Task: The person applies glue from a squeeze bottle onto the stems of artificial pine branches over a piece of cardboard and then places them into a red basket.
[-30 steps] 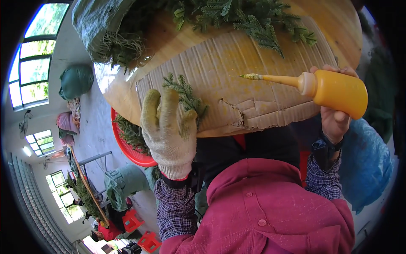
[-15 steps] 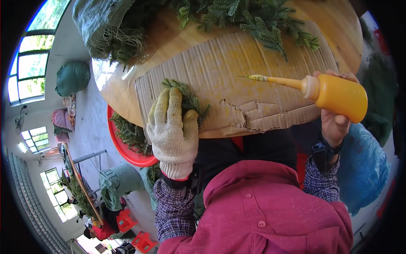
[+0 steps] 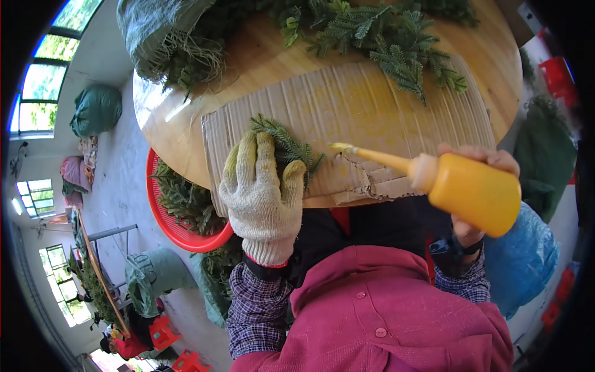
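Observation:
My left hand (image 3: pixel 263 192), in a cream knitted glove with yellow-stained fingertips, rests on a sheet of corrugated cardboard (image 3: pixel 334 93). It holds a short green evergreen sprig (image 3: pixel 284 141), whose needles show between fingers and thumb; the sprig's lower part is hidden under the hand. My bare right hand (image 3: pixel 499 160) is wrapped round a yellow squeeze bottle (image 3: pixel 477 192), tilted with its long thin nozzle (image 3: pixel 381 159) pointing left. The nozzle's tip is smeared yellow and hovers just right of the sprig, apart from it. Yellow smears mark the cardboard.
Evergreen branches (image 3: pixel 396 53) and a frayed woven sack (image 3: pixel 161 37) lie across the far side of the round wooden table (image 3: pixel 496 80). A red basket (image 3: pixel 186 239) of greenery stands at the left, a blue plastic bag (image 3: pixel 520 260) at the right. Another person (image 3: pixel 130 347) sits far lower left.
The bottle has come left and nearer to me, bringing its nozzle closer to the sprig. My left hand and the sprig have shifted slightly right over the cardboard.

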The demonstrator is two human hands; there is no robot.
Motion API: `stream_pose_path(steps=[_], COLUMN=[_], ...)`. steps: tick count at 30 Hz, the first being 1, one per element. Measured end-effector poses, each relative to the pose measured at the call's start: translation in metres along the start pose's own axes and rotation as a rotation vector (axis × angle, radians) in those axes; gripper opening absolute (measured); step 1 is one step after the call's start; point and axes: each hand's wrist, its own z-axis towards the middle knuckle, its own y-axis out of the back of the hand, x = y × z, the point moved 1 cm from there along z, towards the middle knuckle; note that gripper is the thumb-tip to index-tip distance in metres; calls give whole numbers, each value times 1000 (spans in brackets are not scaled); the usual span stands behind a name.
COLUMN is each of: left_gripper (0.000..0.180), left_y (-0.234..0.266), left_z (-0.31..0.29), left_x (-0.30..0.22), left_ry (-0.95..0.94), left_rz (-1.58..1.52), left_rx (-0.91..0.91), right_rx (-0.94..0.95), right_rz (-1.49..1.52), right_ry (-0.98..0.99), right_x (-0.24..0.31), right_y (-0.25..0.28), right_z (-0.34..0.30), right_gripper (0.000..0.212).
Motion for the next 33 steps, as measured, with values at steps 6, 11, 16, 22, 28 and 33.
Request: stream_pose_path(steps=[6,11,16,22,28,33], left_gripper=[57,59,60,58,58,57], left_y=[0,-1,-2,-1,-6,-3], left_z=[3,5,5,5,1,2], left_x=[-1,-1,1,1,2,0], left_ry=[1,24,14,29,29,46], left_rz=[10,-32,-58,-56,-54,-51], left_rx=[28,56,18,10,-13,-1], right_rx=[149,136,185,214,227,234], right_rz=[-124,-272,-401,-453,-491,-490], right_ry=[68,142,150,158,166,164], right_x=[10,0,-6,-9,-11,-11], right_y=[-56,-82,-94,-100,-104,-104], right_z=[12,12,17,21,24,24], right_gripper=[89,82,76,74,75,75])
